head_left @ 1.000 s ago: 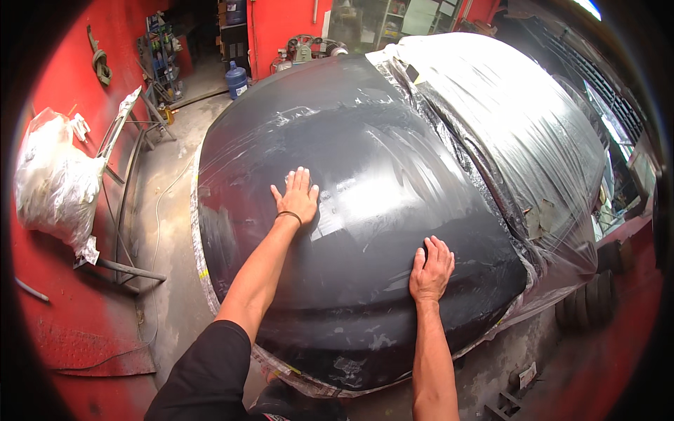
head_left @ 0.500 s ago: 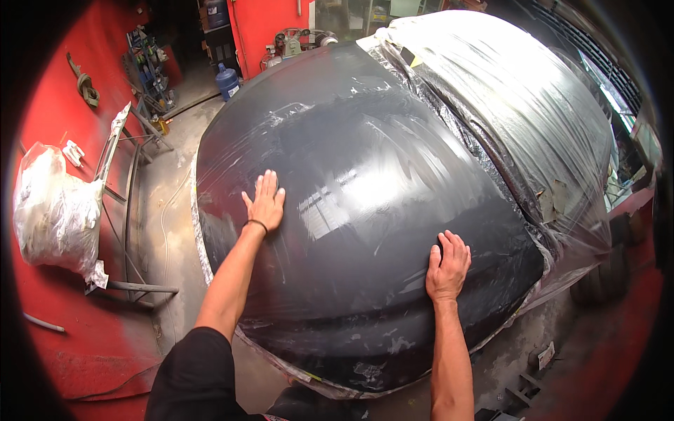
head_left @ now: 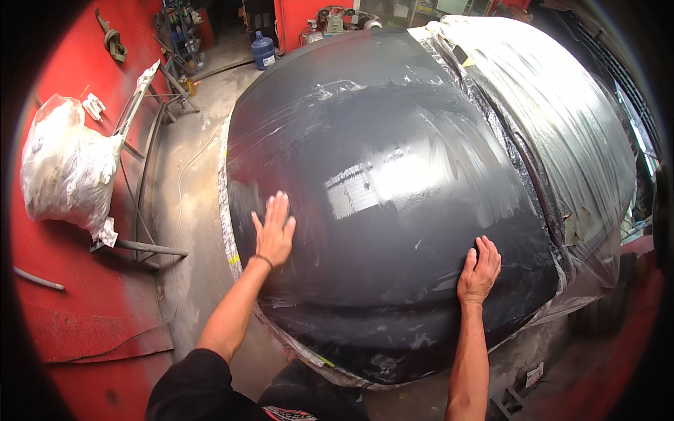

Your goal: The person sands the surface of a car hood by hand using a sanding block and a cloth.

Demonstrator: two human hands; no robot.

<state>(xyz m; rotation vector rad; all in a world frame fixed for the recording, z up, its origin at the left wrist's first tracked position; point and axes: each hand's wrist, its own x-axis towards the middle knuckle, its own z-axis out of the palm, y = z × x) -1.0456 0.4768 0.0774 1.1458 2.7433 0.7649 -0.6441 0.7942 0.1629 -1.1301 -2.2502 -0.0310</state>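
A dark grey car hood [head_left: 379, 266] with a dull, streaked surface and pale smears spreads before me. On its left part lies my left hand [head_left: 274, 235], flat with the fingers spread and the thumb apart; a dark band circles the wrist. My right hand [head_left: 480, 270] rests on the right part of the hood, its fingers slightly bent and fairly close together. Neither hand holds anything. A bright window reflection [head_left: 354, 191] shows on the hood between and beyond them. Masking strip [head_left: 226, 210] with yellow tape bits runs along the hood's left and near edges.
Clear plastic sheeting [head_left: 562, 119] covers the car beyond the hood on the right. At left, a plastic-wrapped part [head_left: 67, 165] sits on a metal stand [head_left: 151, 247] by a red wall. A blue water jug [head_left: 263, 50] and a compressor [head_left: 335, 21] stand at the back.
My left hand has slid over the hood toward me and toward its left edge. My right hand stays at about the same place on it. The view has shifted, so the hood appears farther right.
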